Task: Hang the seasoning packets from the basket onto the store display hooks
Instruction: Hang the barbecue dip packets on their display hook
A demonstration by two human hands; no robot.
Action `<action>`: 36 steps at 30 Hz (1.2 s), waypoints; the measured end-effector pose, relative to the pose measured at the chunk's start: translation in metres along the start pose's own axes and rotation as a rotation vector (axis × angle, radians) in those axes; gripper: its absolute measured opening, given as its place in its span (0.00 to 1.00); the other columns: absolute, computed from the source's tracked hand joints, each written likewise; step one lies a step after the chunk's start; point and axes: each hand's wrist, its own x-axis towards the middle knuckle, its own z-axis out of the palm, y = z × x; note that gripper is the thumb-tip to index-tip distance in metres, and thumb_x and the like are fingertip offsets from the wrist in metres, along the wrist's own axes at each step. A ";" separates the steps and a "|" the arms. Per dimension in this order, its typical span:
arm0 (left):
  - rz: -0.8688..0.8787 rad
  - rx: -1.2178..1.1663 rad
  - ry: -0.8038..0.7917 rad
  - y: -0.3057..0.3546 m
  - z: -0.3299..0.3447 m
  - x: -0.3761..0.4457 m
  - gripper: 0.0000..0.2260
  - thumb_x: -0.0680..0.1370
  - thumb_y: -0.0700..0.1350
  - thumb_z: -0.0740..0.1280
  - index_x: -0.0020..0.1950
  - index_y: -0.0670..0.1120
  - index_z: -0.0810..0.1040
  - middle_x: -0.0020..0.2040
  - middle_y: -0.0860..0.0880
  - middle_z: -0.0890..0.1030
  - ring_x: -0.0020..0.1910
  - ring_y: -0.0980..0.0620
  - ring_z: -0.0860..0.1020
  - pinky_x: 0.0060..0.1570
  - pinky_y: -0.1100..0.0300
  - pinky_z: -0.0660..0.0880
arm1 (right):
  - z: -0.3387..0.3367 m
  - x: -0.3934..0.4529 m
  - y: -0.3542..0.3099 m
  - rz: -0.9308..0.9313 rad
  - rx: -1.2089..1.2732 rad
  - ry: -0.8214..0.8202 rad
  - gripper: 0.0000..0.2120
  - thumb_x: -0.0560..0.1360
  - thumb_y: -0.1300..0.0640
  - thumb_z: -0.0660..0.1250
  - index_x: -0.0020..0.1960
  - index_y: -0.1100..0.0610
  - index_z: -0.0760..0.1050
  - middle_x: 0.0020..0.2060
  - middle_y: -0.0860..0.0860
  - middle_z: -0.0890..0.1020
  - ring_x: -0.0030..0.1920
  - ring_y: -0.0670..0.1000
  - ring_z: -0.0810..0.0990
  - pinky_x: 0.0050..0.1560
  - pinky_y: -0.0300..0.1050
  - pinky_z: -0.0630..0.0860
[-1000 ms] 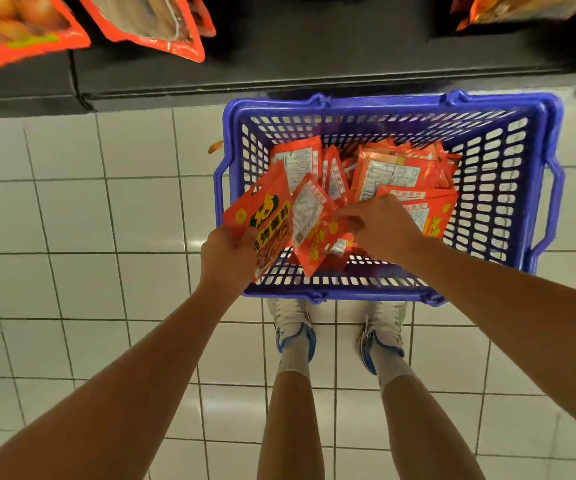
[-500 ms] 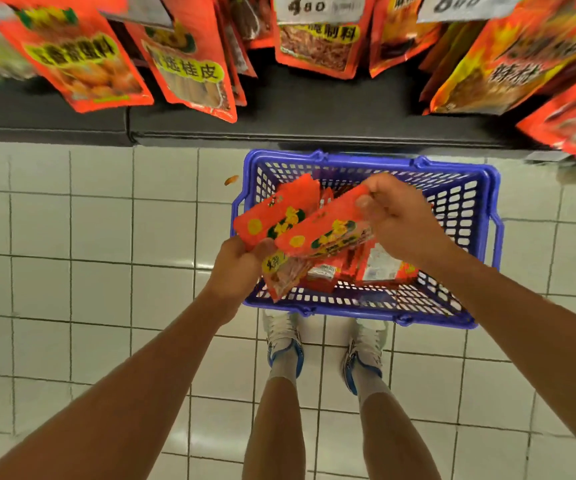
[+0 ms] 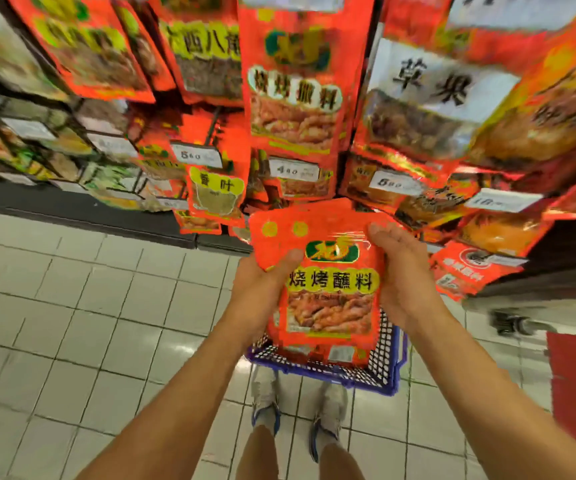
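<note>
Store aisle, packed display [image 3: 293, 81] overhead.
Both hands — left hand [image 3: 262, 289], right hand [image 3: 401, 271] — grip packets [image 3: 328, 292] above basket [image 3: 388, 370]; loose stack may slip.

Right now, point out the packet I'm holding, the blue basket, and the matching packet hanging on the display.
held packet [image 3: 331, 282]: head view, on its yellow name band.
blue basket [image 3: 392, 372]: head view, on its right wall mesh.
hanging matching packet [image 3: 295, 88]: head view, on its printed name band.

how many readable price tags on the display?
3, more blurred: tag reading 560 at left, 480 in the centre, 580 at right, all just above the held packets.
</note>
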 end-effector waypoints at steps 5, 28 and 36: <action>0.199 0.003 0.034 0.116 0.003 -0.068 0.11 0.69 0.56 0.75 0.51 0.58 0.86 0.50 0.53 0.87 0.51 0.50 0.85 0.56 0.48 0.80 | 0.044 -0.066 -0.106 -0.261 -0.265 0.000 0.04 0.73 0.55 0.73 0.41 0.54 0.81 0.39 0.54 0.84 0.41 0.54 0.80 0.47 0.63 0.79; 0.904 -0.298 0.027 0.480 -0.073 -0.178 0.03 0.71 0.48 0.73 0.42 0.52 0.86 0.41 0.52 0.87 0.40 0.52 0.85 0.40 0.56 0.81 | 0.207 -0.191 -0.455 -0.983 -0.334 0.024 0.05 0.72 0.53 0.71 0.41 0.54 0.83 0.39 0.51 0.88 0.40 0.53 0.87 0.43 0.54 0.83; 0.993 -0.225 0.068 0.526 -0.083 -0.152 0.08 0.79 0.49 0.72 0.52 0.45 0.82 0.41 0.53 0.87 0.41 0.57 0.85 0.41 0.61 0.80 | 0.262 -0.174 -0.501 -1.137 -0.416 0.220 0.22 0.66 0.38 0.67 0.34 0.59 0.74 0.31 0.52 0.79 0.34 0.51 0.75 0.44 0.63 0.78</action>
